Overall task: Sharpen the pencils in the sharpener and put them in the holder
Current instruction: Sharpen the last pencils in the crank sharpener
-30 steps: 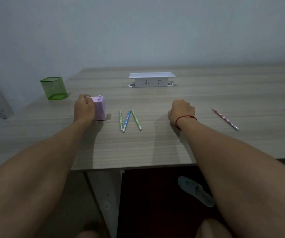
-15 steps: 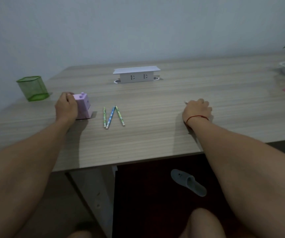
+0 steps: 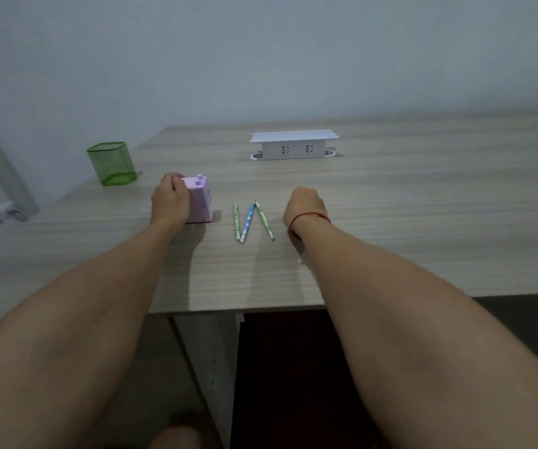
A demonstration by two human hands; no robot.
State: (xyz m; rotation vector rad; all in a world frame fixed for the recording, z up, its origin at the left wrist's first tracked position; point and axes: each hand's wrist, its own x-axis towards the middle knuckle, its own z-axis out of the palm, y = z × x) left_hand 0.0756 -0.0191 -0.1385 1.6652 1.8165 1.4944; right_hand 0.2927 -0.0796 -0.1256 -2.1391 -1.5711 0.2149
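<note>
Left hand [image 3: 170, 202] grips the pink sharpener [image 3: 200, 202]; right hand [image 3: 305, 205] is curled knuckles-up, any contents hidden, cannot tell.

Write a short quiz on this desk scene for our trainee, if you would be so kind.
1. True or false: the green mesh pencil holder stands left of the pink plastic sharpener.
2. Which hand's grip holds the sharpener? A left hand; B right hand.
3. How many thin patterned pencils lie loose on the pale wooden table?
Key: 1 true; 2 A; 3 three.
</note>
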